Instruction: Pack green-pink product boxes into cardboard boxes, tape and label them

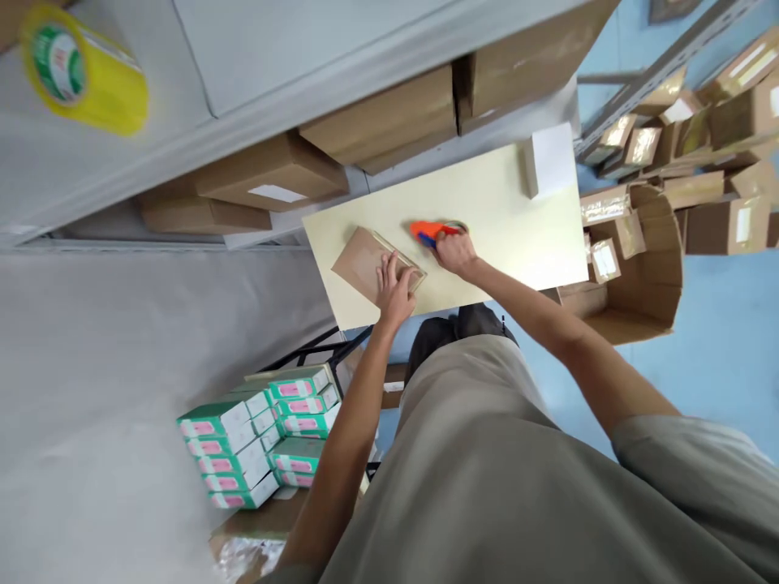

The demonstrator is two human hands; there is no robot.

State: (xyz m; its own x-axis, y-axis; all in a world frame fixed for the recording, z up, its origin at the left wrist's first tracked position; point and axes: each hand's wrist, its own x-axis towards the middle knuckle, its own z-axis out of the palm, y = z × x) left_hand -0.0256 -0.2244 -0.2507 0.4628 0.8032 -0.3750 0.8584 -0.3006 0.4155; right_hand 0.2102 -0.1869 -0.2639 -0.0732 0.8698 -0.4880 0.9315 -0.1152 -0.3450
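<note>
Carton (359,264) flat on desk (499,211) toward eight o'clock of centre, left hand (398,290) atop with fingers spread, presumably against sliding, and tape dispenser (424,230) at two o'clock from carton, right hand (455,252) fingers curled around it, likely for control.

Blue floor (718,324) at right, plain grey wall (91,365) at left, pale cream tabletop (499,219) between, brightly lit toward its right end, broad grey shelf (304,57) across the top, perforated metal post (675,66) at upper right
</note>
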